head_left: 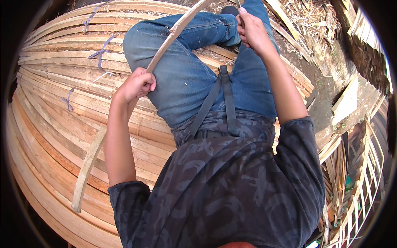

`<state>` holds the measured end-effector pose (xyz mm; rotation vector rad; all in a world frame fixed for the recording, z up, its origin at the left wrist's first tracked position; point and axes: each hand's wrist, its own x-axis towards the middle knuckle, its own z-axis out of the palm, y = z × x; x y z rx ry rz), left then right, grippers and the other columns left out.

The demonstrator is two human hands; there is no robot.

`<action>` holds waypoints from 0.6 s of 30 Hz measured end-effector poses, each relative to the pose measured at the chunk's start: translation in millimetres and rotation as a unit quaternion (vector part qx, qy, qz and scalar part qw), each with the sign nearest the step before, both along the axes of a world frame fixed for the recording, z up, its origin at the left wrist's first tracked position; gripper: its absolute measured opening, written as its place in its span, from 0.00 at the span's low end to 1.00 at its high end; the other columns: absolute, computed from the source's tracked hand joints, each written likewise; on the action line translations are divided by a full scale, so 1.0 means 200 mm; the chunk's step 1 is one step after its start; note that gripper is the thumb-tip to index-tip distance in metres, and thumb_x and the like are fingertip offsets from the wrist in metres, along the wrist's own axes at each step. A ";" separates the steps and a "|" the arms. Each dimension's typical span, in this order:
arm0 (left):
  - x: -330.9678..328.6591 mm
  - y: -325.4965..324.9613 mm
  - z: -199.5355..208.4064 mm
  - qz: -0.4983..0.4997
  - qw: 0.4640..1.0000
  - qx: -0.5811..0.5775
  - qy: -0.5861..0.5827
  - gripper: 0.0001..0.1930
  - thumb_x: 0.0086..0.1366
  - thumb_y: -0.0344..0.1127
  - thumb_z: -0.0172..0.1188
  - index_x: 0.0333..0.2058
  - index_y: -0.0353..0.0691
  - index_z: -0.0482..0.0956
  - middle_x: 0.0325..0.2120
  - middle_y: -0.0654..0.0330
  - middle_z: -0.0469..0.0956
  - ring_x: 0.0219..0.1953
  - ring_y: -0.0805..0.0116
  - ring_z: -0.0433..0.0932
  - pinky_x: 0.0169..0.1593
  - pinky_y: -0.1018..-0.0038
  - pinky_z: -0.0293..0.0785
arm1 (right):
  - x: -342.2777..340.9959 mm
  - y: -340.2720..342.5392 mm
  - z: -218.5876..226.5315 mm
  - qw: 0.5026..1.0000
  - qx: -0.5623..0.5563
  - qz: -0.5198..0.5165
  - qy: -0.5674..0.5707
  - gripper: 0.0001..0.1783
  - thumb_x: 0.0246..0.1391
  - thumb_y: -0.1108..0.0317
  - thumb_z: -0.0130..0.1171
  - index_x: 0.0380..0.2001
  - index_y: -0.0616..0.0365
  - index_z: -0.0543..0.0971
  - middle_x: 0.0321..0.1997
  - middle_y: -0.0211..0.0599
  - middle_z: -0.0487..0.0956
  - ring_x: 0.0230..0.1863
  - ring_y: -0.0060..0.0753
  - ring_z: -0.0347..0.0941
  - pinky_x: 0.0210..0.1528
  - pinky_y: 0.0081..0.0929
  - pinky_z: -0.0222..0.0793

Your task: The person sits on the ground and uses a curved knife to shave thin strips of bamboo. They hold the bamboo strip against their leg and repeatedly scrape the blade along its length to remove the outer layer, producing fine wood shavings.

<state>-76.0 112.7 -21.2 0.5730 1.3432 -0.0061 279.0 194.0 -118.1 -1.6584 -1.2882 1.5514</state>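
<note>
My left hand (136,85) is closed around the lower end of a long, thin wooden strip (177,32). The strip slants up and to the right across my bent left knee, and its far end runs out past the upper edge of the picture. Farther to the right, above my lower leg, my right hand (254,32) is wrapped round what looks like a knife (238,3). Only a narrow dark piece of it shows above the thumb; the rest is hidden by the fingers or cut off at the edge. The two hands are well apart.
I sit on bundles of long wooden strips (62,60), tied with bluish cords (101,51). A short loose strip (89,169) lies across them at left. Shavings (308,25) litter the ground at upper right, near a stone block (359,99). Slatted wood (364,198) stands at lower right.
</note>
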 end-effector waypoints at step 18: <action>0.03 0.07 0.02 0.065 0.991 -0.093 -0.067 0.10 0.57 0.34 0.49 0.19 0.39 0.66 0.07 0.72 0.52 0.08 0.81 0.49 0.12 0.79 0.47 | -0.15 0.12 -0.10 0.841 0.353 0.101 -0.397 0.22 0.63 0.47 0.52 0.26 0.56 0.72 0.17 0.46 0.78 0.21 0.52 0.78 0.21 0.45 0.73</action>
